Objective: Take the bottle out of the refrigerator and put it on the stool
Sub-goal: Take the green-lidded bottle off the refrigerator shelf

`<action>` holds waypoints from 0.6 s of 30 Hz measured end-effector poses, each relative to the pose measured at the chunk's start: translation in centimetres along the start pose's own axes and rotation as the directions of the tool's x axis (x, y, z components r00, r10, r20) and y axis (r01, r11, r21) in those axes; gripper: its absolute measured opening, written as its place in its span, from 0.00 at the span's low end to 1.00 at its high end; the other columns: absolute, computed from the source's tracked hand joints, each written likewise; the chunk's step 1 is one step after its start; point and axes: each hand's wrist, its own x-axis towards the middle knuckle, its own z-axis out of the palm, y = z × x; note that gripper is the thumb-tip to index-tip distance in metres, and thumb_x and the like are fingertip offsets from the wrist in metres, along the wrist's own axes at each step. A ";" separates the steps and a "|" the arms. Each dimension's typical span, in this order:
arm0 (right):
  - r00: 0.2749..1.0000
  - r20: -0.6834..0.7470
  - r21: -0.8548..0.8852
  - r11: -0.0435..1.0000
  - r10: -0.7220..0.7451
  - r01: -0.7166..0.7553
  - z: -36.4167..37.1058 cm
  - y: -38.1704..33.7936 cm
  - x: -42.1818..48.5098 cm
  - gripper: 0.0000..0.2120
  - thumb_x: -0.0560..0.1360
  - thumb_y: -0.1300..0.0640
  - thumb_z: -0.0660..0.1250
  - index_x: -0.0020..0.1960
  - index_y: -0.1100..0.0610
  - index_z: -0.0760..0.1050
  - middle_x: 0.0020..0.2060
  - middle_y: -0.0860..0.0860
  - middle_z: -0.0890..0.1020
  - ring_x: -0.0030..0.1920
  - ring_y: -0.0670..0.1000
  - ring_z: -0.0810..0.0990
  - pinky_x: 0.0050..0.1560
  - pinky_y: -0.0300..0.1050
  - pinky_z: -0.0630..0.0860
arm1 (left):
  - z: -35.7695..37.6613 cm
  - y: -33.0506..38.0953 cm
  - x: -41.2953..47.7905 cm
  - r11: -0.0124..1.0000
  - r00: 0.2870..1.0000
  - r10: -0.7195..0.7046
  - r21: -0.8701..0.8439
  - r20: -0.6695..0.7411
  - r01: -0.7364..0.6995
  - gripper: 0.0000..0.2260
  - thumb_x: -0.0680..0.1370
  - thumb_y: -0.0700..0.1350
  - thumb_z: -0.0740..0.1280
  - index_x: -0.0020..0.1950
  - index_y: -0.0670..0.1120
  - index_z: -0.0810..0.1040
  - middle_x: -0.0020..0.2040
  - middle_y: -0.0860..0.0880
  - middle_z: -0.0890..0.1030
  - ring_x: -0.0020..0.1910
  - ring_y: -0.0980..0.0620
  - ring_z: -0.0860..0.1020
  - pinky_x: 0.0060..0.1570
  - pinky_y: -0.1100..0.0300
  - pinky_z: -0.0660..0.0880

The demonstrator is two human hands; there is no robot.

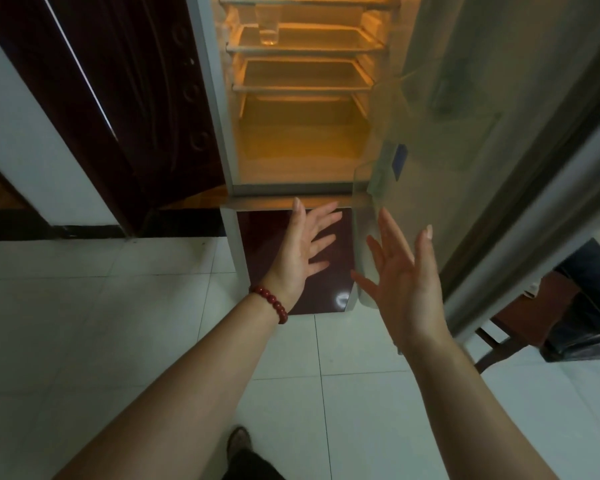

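Observation:
The refrigerator (pixel 222 98) stands with its upper door (pixel 482 133) swung open to the right and its inside lit orange. A clear bottle (pixel 269 31) stands upright on an upper shelf at the left; its top is cut off by the frame. In the door's clear bin (pixel 368 209) sits something with a blue label (pixel 399 161), too blurred to identify. My left hand (pixel 305 247) and my right hand (pixel 399 271) hover empty with fingers spread, in front of the dark lower door (pixel 264 237), well below the bottle. The brown wooden stool (pixel 541 306) shows partly behind the open door.
A dark wooden room door (pixel 136 98) stands left of the refrigerator. The floor is pale tile (pixel 118 323). A person's jeans-clad leg (pixel 589 271) is beside the stool at the right edge. My shoe (pixel 238 441) shows at the bottom.

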 end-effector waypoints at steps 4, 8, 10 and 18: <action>1.000 0.016 0.024 0.999 0.026 -0.027 1.0 0.5 3.5 0.34 0.71 0.33 0.44 0.74 0.43 0.62 0.75 0.42 0.62 0.75 0.48 0.61 0.64 0.49 0.66 | -1.7 0.1 2.6 1.000 1.000 0.005 -0.007 -0.021 -0.005 0.32 0.74 0.64 0.36 0.68 0.54 0.66 0.71 0.52 0.68 0.70 0.46 0.66 0.67 0.37 0.59; 0.999 0.021 0.050 0.998 0.038 -0.039 2.1 1.1 8.5 0.30 0.75 0.36 0.43 0.74 0.45 0.61 0.76 0.43 0.61 0.75 0.48 0.61 0.65 0.50 0.66 | -3.8 0.6 6.7 1.000 0.999 0.010 -0.023 -0.032 -0.011 0.31 0.75 0.63 0.36 0.68 0.54 0.66 0.71 0.51 0.68 0.69 0.45 0.66 0.67 0.37 0.59; 0.999 0.018 0.054 0.998 0.040 -0.041 2.7 1.4 11.7 0.29 0.78 0.38 0.42 0.75 0.46 0.59 0.76 0.43 0.60 0.75 0.49 0.60 0.65 0.50 0.66 | -5.1 1.1 9.4 0.999 0.999 0.006 -0.033 -0.033 -0.007 0.32 0.75 0.62 0.35 0.69 0.53 0.66 0.71 0.52 0.68 0.69 0.45 0.66 0.67 0.37 0.59; 0.999 -0.029 0.082 0.997 0.018 -0.016 6.6 1.0 26.2 0.25 0.80 0.41 0.43 0.74 0.45 0.59 0.76 0.44 0.60 0.74 0.51 0.62 0.64 0.50 0.66 | -11.1 5.7 21.8 0.999 0.999 0.037 -0.026 -0.018 -0.037 0.35 0.70 0.67 0.40 0.68 0.53 0.67 0.70 0.52 0.69 0.69 0.46 0.67 0.66 0.40 0.59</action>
